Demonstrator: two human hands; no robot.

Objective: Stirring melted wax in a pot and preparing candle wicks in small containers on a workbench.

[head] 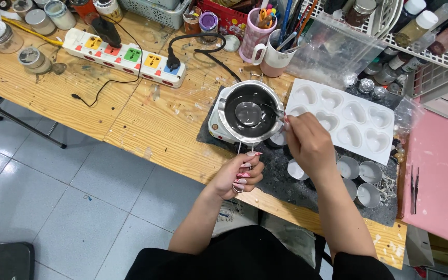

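Head view looks straight down on a wooden desk where a small metal melting pot sits on a white warmer, on a dark mat that shields the wood from spills. The left hand is curled shut around the pot's wire handle at the desk's near edge, steadying the pot. The right hand pinches a thin metal stirrer, fingers closed, its tip dipped into the dark liquid. A white heart-shaped mould tray lies just beside the pot, with small round tins near it on the mat, all within easy reach. A coloured power strip lies behind.
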